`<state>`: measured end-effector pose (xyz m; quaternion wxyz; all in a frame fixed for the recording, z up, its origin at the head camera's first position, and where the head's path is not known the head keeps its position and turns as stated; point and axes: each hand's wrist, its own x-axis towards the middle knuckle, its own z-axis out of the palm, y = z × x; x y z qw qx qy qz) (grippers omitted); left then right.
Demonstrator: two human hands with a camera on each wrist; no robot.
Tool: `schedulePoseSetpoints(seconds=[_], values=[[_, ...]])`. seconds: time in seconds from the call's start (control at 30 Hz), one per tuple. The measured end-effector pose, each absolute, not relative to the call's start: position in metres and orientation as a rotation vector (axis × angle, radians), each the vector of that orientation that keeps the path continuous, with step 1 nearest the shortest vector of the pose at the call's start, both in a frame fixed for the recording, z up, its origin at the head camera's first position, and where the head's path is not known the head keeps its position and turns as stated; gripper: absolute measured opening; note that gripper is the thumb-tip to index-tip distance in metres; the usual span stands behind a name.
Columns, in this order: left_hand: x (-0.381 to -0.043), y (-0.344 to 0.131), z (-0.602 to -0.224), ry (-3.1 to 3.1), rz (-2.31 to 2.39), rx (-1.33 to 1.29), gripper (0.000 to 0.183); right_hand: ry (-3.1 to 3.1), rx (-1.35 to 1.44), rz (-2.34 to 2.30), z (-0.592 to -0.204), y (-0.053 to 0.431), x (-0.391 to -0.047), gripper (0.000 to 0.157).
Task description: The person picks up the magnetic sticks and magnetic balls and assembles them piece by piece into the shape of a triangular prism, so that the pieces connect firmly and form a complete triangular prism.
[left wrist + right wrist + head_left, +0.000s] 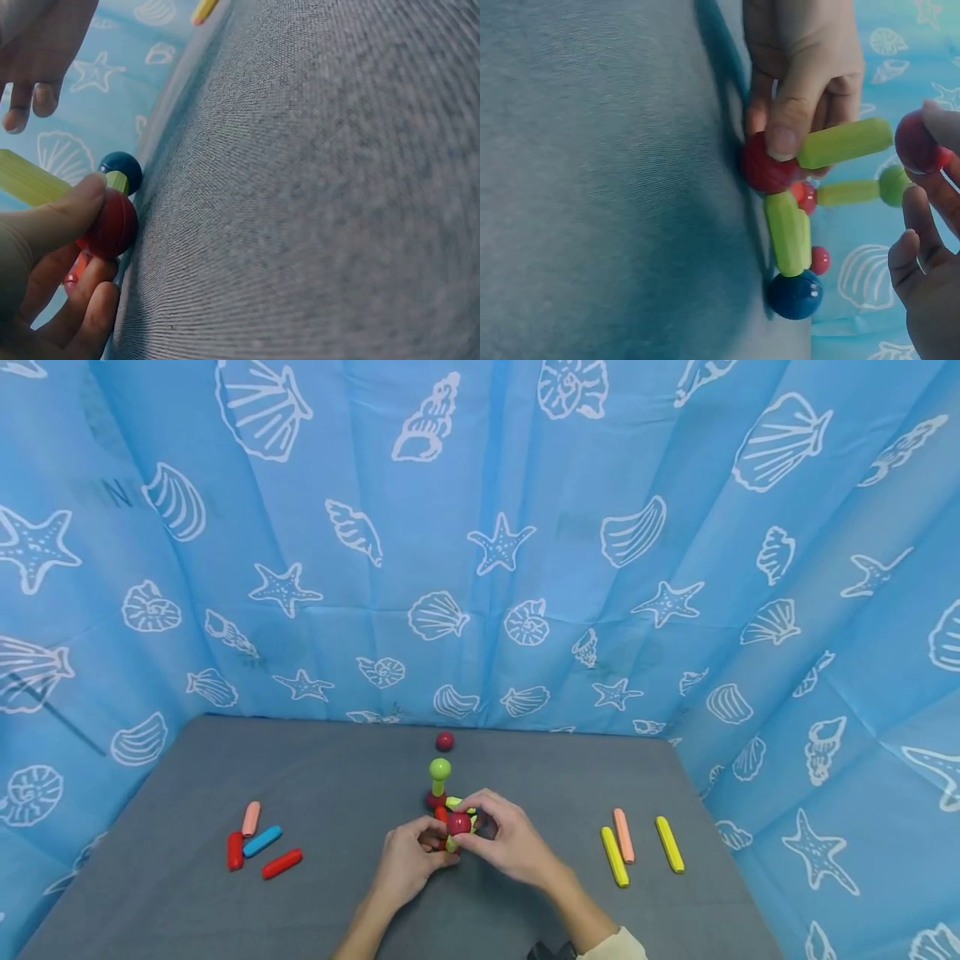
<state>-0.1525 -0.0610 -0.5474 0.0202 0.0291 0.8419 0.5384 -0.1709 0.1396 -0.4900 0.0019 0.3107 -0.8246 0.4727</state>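
My left hand [408, 864] grips a low red ball [769, 165] of a ball-and-stick building set, thumb pressed on it. A yellow-green stick [847, 142] stands up from that ball, and another runs along the table to a dark blue ball [795, 294]. Between thumb and fingers, my right hand [510, 843] pinches a second red ball [919, 142] at the upright stick's top end. Behind, a light green ball [440, 769] tops another upright stick on a red ball [436, 800]. A red stick [441, 814] lies between, partly hidden by my hands.
A loose red ball [445, 741] sits near the table's far edge. To the left lie two red sticks [282, 863], a blue stick [263, 841] and a salmon stick [251, 819]. Two yellow sticks [670, 844] and a salmon stick [624, 836] lie right. A curtain [480, 652] hangs behind.
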Motion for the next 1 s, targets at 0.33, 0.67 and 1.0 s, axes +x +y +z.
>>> schedulePoseSetpoints(seconds=[0.33, 0.67, 1.0], values=[[-0.151, -0.058, -0.544, 2.644, 1.615, 0.077, 0.035, -2.629, 1.08, 1.462, -0.49, 0.142, -0.164, 0.037], [-0.175, -0.091, -0.526, 2.745, 1.584, 0.07, 0.027, -2.86, 0.797, 1.341, -0.515, 0.139, -0.159, 0.049], [-0.214, -0.085, -0.54, 2.641, 1.399, 0.232, 0.043, -2.864, 0.612, 1.167, -0.54, 0.123, -0.15, 0.035]])
